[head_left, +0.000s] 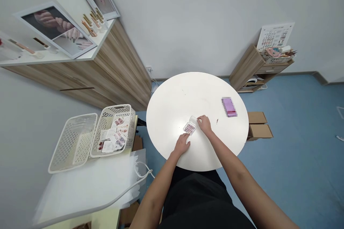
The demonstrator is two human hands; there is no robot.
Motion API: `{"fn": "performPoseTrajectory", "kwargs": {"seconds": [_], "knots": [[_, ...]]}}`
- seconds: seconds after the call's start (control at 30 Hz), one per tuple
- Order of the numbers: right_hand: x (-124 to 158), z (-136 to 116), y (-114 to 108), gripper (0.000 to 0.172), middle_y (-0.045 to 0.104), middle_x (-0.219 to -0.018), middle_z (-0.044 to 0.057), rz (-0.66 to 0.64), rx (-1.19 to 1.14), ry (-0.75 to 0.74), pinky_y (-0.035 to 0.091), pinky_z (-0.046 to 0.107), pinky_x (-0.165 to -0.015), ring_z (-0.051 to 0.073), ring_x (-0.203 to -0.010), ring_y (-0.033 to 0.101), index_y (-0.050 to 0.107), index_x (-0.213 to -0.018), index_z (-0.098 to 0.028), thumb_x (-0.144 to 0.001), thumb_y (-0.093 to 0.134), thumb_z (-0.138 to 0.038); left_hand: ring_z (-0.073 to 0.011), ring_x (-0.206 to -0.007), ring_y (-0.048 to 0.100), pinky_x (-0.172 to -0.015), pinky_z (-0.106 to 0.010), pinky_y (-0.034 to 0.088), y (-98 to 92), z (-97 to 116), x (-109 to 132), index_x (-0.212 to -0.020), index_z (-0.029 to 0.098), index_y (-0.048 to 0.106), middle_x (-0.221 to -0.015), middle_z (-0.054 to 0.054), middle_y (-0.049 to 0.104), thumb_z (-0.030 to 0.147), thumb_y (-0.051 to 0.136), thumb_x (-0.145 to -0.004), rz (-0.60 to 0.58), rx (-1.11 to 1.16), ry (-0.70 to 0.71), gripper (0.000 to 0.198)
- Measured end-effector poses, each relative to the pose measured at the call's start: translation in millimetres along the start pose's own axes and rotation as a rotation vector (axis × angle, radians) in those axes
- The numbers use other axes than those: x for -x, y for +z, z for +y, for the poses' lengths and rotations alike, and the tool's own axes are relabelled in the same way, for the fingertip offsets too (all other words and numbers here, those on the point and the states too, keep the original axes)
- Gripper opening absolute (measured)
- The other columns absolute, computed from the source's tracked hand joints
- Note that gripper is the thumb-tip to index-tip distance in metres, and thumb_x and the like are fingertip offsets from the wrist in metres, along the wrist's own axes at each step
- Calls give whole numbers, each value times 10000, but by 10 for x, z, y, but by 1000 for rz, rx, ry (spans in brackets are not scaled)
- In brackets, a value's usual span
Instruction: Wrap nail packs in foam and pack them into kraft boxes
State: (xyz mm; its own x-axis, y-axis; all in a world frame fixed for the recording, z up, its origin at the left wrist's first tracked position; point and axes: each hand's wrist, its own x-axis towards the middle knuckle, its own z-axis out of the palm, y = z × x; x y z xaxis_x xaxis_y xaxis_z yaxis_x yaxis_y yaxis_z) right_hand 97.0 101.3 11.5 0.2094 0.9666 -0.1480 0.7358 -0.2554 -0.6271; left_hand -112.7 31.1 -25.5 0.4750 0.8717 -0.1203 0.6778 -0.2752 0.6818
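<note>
On the white round table (172,100) sits a small clear plastic case (189,128) with its lid (192,118) folded back. Several small pinkish pieces, which look like press-on nails, lie inside it. My left hand (182,144) rests at the near edge of the case, fingertips touching it and thumb held apart. At the lid's right side, my right hand (205,125) has its thumb and fingertips pinched together on the clear plastic. The exact grip is small and partly hidden.
A blurred purple packet (229,106) lies at the table's right. Leftward, a white basket (130,114) holds cards and nail sets beside another basket (67,118). A white cable (118,200) crosses the side table. Cardboard boxes (260,131) stand on the floor at right.
</note>
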Motion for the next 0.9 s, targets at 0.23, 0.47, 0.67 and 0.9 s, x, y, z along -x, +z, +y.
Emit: {"fn": "performPoseTrajectory", "kwargs": {"seconds": [0.23, 0.47, 0.67, 0.9], "knots": [[270, -96, 118, 310, 699, -1108, 66, -132, 147, -244, 484, 310, -870, 204, -1045, 611, 666, -1127, -217, -884, 486, -150, -220, -1152, 574, -1005, -419, 488, -132, 103, 4, -1255, 202, 564, -1216, -88, 626, 141, 406, -882, 153, -1, 58, 410], [673, 250, 404, 440, 638, -1293, 103, -39, 249, -522, 456, 406, -1032, 222, -1239, 547, 611, -1270, -182, -911, 381, -74, -271, -1436, 301, -1139, -489, 322, -157, 47, -18, -1491, 151, 282, -1551, -136, 340, 186, 386, -896, 103, -286, 125, 604], [867, 394, 541, 536, 466, -1474, 149, -42, 371, -580, 345, 501, -1129, 261, -1407, 370, 443, -1438, -120, -912, 350, -78, -264, -1482, 194, -1182, -529, 205, -1, 14, 35, -1539, 166, 170, -1604, -101, 237, 210, 356, -916, -60, -456, 135, 652], [892, 340, 479, 583, 411, -1512, 153, -91, 356, -572, 280, 507, -1169, 250, -1441, 305, 413, -1451, -108, -878, 346, -27, -259, -1477, 215, -1179, -551, 189, -10, 51, 73, -1553, 200, 125, -1615, -88, 191, 181, 341, -920, -79, -399, 83, 668]]}}
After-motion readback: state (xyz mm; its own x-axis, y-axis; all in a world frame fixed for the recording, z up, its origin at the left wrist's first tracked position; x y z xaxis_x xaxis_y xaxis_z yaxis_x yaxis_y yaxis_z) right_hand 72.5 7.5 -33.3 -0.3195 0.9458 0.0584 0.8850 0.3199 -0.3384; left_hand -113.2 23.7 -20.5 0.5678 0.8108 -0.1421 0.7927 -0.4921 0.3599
